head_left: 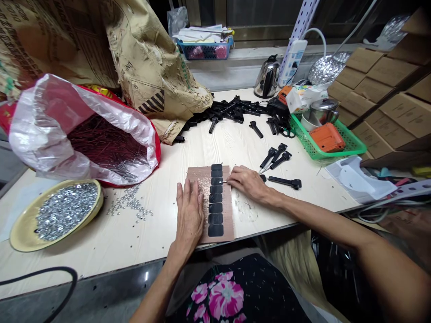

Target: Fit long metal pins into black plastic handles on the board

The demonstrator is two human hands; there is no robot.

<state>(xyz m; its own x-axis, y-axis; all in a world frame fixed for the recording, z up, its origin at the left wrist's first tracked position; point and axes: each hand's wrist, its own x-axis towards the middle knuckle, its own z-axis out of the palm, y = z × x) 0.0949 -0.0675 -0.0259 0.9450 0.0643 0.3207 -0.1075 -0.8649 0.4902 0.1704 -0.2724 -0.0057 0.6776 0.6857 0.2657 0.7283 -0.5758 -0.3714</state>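
Note:
A pinkish-brown board (220, 235) lies flat on the table near its front edge. Down it runs a column of several black rounded-square pieces (215, 207), with pale crumbs scattered to their left. My left hand (190, 211) rests flat on the board's left side, fingers stretched out. At the board's right edge, the closed fingers of my right hand (247, 183) pinch a thin metal rod (222, 182), whose tip lies over one of the upper black pieces. Just beyond that hand are several black-handled tools (284, 181), some with thin metal shafts.
On the left, a yellow bowl (97, 206) holds small shiny metal parts; more lie loose beside it. Behind stand a bag (40, 121) of dark thin rods and a paper sack (151, 67). Black parts (235, 110) are heaped at the back. A green basket (357, 146) and boxes (400, 114) stand right.

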